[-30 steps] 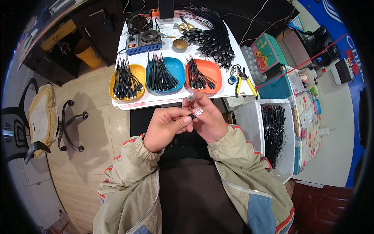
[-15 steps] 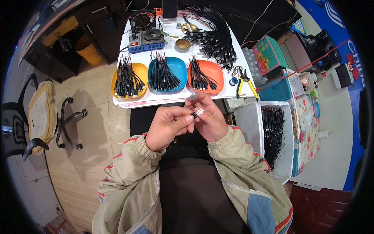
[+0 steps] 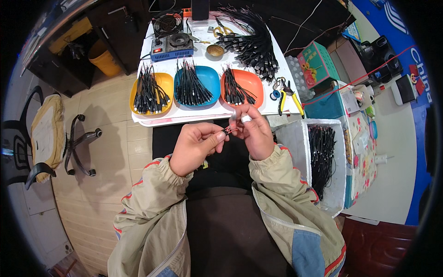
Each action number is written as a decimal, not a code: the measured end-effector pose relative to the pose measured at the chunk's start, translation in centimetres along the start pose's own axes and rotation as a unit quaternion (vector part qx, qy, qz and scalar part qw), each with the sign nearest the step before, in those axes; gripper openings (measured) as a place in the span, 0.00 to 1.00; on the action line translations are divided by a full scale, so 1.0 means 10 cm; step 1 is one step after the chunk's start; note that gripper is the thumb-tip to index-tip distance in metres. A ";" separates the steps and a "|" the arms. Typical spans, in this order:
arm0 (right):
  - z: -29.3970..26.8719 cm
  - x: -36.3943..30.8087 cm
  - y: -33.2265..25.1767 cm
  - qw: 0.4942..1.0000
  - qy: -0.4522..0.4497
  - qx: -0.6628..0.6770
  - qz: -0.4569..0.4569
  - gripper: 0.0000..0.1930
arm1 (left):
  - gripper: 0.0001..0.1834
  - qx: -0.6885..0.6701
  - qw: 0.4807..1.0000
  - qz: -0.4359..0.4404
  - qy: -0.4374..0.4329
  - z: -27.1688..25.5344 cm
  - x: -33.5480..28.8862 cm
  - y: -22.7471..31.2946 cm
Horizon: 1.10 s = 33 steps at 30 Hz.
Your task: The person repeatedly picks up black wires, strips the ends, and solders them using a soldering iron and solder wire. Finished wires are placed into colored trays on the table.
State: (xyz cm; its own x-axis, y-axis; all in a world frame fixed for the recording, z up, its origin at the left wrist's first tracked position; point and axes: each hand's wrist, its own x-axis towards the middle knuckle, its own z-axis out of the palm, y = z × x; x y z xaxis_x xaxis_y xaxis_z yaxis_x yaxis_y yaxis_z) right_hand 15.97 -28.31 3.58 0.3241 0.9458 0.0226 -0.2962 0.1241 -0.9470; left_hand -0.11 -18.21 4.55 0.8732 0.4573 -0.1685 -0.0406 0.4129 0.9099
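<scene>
Over my lap, just off the table's front edge, my left hand (image 3: pixel 197 144) is closed in a pinch on the black cables (image 3: pixel 225 131). Thin red wire ends (image 3: pixel 232 129) stick out of that grip toward the right. There my right hand (image 3: pixel 256 135) meets them, its fingers closed round the wires. A white wrap (image 3: pixel 246 118) covers one right finger, and something greyish sits at another fingertip. How many cables I hold is hidden by my fingers. Beyond my hands stand a yellow tray (image 3: pixel 133 102), a blue tray (image 3: pixel 215 78) and an orange tray (image 3: pixel 258 87), each holding black cables.
A blue soldering-type unit (image 3: pixel 171 54), a small round tin (image 3: pixel 215 51) and a large cable bundle (image 3: pixel 254 46) lie farther back. Yellow-handled wire strippers (image 3: pixel 290 98) rest at the table's right edge. A white foam box (image 3: pixel 340 161) of cables stands at my right.
My right hand has shifted slightly right and up, turning so the white-wrapped finger shows. The red wires are now spread out in view. My left hand has moved slightly left.
</scene>
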 end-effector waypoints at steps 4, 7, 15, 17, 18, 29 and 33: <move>-0.04 -0.01 -0.03 0.974 -0.016 -0.214 -0.069 0.13 | 0.08 0.023 1.000 0.020 0.000 0.01 0.02 -0.02; 0.04 0.00 0.04 0.942 0.000 -0.321 -0.097 0.14 | 0.08 0.035 0.999 0.028 -0.002 0.02 0.03 -0.02; -0.32 0.05 -0.26 0.955 0.196 -0.215 -0.055 0.10 | 0.09 -0.001 1.000 -0.011 0.006 -0.09 -0.06 0.11; -0.29 -0.03 -0.29 0.950 0.022 -0.296 -0.099 0.11 | 0.10 -0.007 1.000 -0.015 -0.025 -0.08 -0.07 0.11; -0.26 -0.08 -0.33 0.929 -0.015 -0.346 -0.127 0.11 | 0.10 -0.010 0.999 -0.017 -0.035 -0.07 -0.07 0.11; 0.01 -0.07 -0.41 0.811 -0.086 -0.472 -0.336 0.08 | 0.10 -0.037 0.994 -0.053 -0.092 -0.03 -0.10 0.16; -0.05 -0.10 -0.33 0.896 -0.080 -0.386 -0.204 0.06 | 0.07 0.258 0.936 0.241 0.002 0.08 -0.08 0.06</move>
State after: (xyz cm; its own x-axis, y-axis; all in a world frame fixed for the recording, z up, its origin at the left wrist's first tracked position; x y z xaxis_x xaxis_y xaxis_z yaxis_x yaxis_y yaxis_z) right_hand 17.03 -29.84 6.51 0.1125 0.9073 0.4050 0.5467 0.2838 -0.7877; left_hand -0.39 -18.97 5.50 0.8119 0.4961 0.3077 -0.1881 -0.2767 0.9424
